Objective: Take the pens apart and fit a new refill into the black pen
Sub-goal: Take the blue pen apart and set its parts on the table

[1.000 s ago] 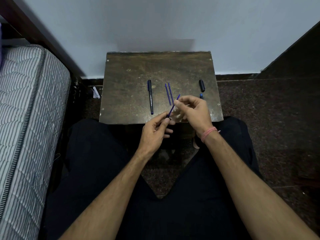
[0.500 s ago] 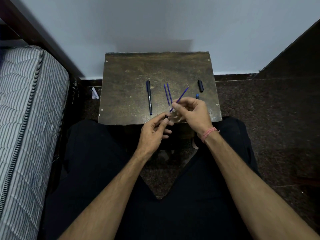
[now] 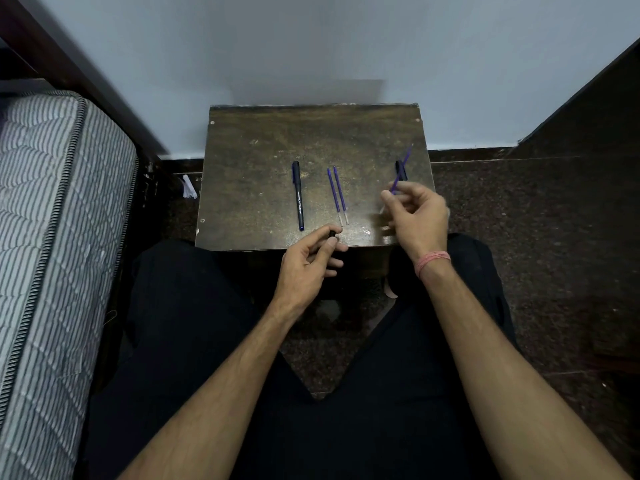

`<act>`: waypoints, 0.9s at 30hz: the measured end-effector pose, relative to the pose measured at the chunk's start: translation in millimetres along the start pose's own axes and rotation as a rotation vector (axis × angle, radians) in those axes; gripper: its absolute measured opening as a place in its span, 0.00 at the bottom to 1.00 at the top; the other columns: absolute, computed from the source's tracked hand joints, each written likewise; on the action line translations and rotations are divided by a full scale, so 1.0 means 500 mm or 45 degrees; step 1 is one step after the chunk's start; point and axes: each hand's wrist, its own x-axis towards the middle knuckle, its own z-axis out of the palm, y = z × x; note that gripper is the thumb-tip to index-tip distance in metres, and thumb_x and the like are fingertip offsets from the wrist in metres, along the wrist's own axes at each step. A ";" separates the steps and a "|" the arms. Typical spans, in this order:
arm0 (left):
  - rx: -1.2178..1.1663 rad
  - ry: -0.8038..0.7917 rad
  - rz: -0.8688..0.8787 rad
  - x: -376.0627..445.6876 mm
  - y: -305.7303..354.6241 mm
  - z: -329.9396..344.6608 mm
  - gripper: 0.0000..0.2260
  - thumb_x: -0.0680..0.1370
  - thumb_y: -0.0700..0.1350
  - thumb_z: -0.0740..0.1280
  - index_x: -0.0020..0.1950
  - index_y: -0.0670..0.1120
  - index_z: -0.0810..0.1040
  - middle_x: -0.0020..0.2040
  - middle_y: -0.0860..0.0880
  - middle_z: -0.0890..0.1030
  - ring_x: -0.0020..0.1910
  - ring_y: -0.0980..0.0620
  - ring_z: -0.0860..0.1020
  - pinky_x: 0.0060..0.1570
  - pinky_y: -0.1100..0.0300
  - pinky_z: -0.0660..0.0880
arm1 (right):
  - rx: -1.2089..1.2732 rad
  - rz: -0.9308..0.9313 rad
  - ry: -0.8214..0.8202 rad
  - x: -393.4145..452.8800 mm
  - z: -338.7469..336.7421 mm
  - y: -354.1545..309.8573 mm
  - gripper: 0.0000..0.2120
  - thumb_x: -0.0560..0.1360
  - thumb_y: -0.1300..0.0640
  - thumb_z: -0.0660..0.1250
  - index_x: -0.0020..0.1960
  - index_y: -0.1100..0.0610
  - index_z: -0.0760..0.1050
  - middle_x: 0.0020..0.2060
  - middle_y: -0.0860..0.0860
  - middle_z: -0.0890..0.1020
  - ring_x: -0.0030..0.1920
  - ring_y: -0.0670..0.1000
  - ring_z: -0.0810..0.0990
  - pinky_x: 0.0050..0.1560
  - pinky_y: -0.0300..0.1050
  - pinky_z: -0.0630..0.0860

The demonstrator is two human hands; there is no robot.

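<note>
A capped black pen point(image 3: 298, 195) lies on the small dark wooden table point(image 3: 263, 140), left of the middle. Two blue refills point(image 3: 337, 195) lie side by side to its right. My right hand point(image 3: 417, 216) pinches a third blue refill point(image 3: 401, 171), which points up and away over the table's right side. A black pen cap point(image 3: 399, 167) lies on the table behind that refill. At the table's front edge my left hand point(image 3: 310, 265) grips a black pen barrel point(image 3: 331, 234); only its open end shows between my fingers.
A striped mattress point(image 3: 52, 237) runs along the left. A pale wall stands right behind the table. Dark speckled floor point(image 3: 554, 237) lies to the right. My legs in black trousers reach to the table's front edge. A white scrap point(image 3: 188, 187) lies beside the table's left side.
My right hand has drawn the blue refill out of the barrel and carried it right and away. My left hand stays at the front edge with the barrel.
</note>
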 end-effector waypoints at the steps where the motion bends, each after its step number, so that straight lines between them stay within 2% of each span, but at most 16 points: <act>1: 0.005 0.000 0.001 0.000 0.000 -0.001 0.12 0.90 0.47 0.68 0.68 0.61 0.85 0.57 0.48 0.91 0.47 0.53 0.89 0.47 0.60 0.86 | -0.052 -0.013 0.070 0.003 -0.008 0.000 0.08 0.79 0.53 0.80 0.57 0.51 0.86 0.40 0.49 0.89 0.41 0.50 0.90 0.50 0.52 0.88; 5: 0.014 -0.006 -0.004 -0.001 0.002 -0.001 0.12 0.90 0.46 0.68 0.69 0.60 0.85 0.56 0.49 0.91 0.47 0.53 0.89 0.47 0.60 0.86 | -0.227 -0.053 0.218 0.006 -0.030 -0.003 0.10 0.75 0.49 0.82 0.52 0.47 0.83 0.36 0.42 0.88 0.38 0.39 0.88 0.55 0.46 0.86; 8: 0.015 -0.002 -0.008 -0.001 0.004 -0.001 0.12 0.90 0.46 0.68 0.69 0.59 0.85 0.56 0.49 0.91 0.47 0.54 0.89 0.47 0.60 0.86 | -0.331 -0.018 0.232 0.011 -0.037 -0.002 0.07 0.75 0.50 0.82 0.48 0.48 0.85 0.37 0.42 0.88 0.39 0.41 0.88 0.56 0.49 0.87; 13: 0.023 -0.003 -0.009 -0.002 0.005 0.000 0.12 0.90 0.46 0.68 0.69 0.58 0.85 0.56 0.49 0.91 0.47 0.54 0.89 0.48 0.60 0.87 | -0.508 0.030 0.263 0.018 -0.049 -0.002 0.04 0.77 0.50 0.80 0.50 0.48 0.88 0.39 0.41 0.88 0.44 0.40 0.87 0.63 0.42 0.80; 17: 0.018 0.003 -0.013 -0.001 0.007 0.000 0.11 0.90 0.45 0.68 0.70 0.57 0.85 0.56 0.49 0.91 0.47 0.54 0.88 0.47 0.61 0.86 | -0.549 0.063 0.295 0.019 -0.051 -0.001 0.04 0.78 0.53 0.79 0.52 0.49 0.88 0.42 0.43 0.89 0.47 0.44 0.88 0.59 0.37 0.75; 22: 0.023 0.001 -0.010 -0.001 0.007 0.001 0.11 0.90 0.45 0.68 0.70 0.56 0.85 0.56 0.48 0.91 0.47 0.54 0.88 0.48 0.60 0.86 | -0.592 0.061 0.307 0.018 -0.054 -0.005 0.04 0.78 0.52 0.79 0.52 0.49 0.88 0.43 0.43 0.89 0.49 0.45 0.88 0.63 0.45 0.82; 27: 0.025 0.000 -0.005 -0.002 0.007 0.001 0.11 0.90 0.45 0.68 0.70 0.57 0.85 0.56 0.48 0.92 0.47 0.53 0.89 0.48 0.59 0.87 | -0.635 0.041 0.295 0.015 -0.055 -0.006 0.04 0.77 0.52 0.80 0.51 0.49 0.88 0.43 0.43 0.89 0.49 0.46 0.88 0.62 0.48 0.83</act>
